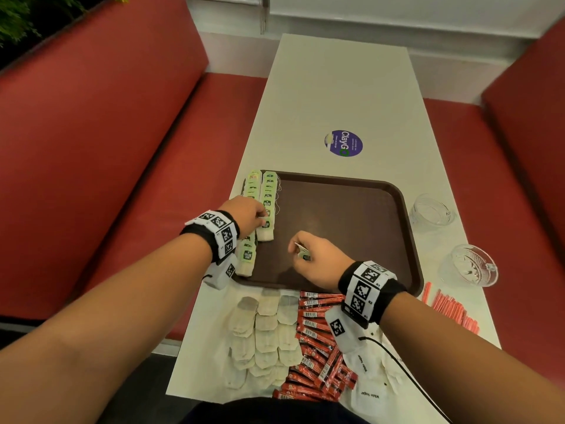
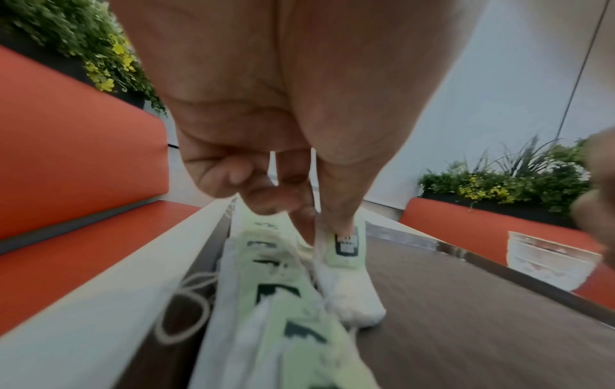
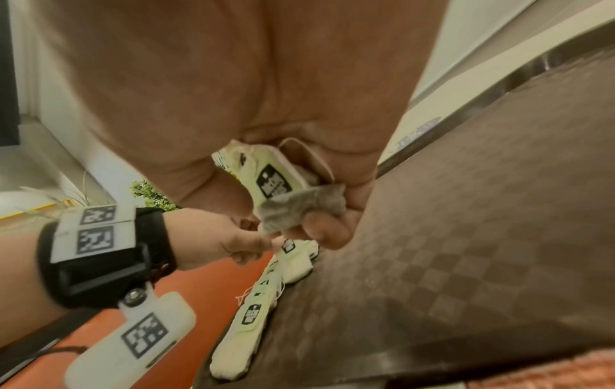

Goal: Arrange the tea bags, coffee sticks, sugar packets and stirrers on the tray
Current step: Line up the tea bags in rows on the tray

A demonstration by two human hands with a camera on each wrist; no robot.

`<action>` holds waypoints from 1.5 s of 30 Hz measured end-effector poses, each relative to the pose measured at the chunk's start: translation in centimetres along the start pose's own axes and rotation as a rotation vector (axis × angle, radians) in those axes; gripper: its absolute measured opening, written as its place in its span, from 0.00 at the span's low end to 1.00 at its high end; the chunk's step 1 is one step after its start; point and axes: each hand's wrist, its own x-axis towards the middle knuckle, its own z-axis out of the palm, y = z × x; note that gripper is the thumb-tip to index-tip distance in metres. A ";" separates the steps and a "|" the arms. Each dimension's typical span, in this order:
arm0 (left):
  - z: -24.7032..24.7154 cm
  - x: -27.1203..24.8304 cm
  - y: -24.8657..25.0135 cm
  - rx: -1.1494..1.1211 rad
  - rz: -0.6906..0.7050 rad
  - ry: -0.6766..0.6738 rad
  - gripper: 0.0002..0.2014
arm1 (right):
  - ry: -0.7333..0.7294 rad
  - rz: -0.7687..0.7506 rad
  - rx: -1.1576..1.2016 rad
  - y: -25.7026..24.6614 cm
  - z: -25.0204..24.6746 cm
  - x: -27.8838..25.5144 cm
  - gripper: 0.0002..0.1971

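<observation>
Head view: brown tray (image 1: 351, 209) sits on the white table (image 1: 336, 96). Two overlapping rows of green-tagged tea bags lie along the tray's left edge: the outer row (image 1: 249, 255) on the rim side, the inner row (image 1: 269, 191) just beside it.

Left hand (image 1: 244, 214) is over the near end of the inner row. Left wrist view: thumb and fingertips (image 2: 307, 223) pinch the top of the nearest bag (image 2: 346, 265) of that row, which lies flat on the tray floor.

Right hand (image 1: 318, 258) hovers over the middle of the tray, fingers curled around one tea bag (image 3: 283, 189); right wrist view shows its green tag and grey pouch folded in the palm, clear of the tray surface.

On the table at the near side of the tray: a pile of plain tea bags (image 1: 263, 335), red coffee sticks (image 1: 318, 347) right of them, white sugar packets (image 1: 367, 381) partly under the right wrist. Red stirrers (image 1: 452, 310) lie at the right table edge. Two glass cups (image 1: 431, 211) (image 1: 469, 264) stand right of the tray. A round purple sticker (image 1: 343, 143) is on the table beyond the tray.
</observation>
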 end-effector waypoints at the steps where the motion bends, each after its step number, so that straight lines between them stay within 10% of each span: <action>1: -0.2 0.5 0.0 -0.008 -0.024 0.019 0.13 | -0.001 0.004 0.007 0.1 -0.1 0.1 0.07; 19: 2.0 3.4 1.9 0.105 -0.209 0.042 0.21 | 0.167 0.028 0.048 1.0 -1.4 1.6 0.03; 30: -0.9 -2.3 3.2 -0.476 0.305 0.008 0.13 | 0.262 -0.011 0.122 1.1 -1.3 2.7 0.04; 45: -1.1 -2.0 1.5 -0.299 0.265 0.131 0.01 | 0.233 0.033 0.096 0.6 -1.0 3.1 0.11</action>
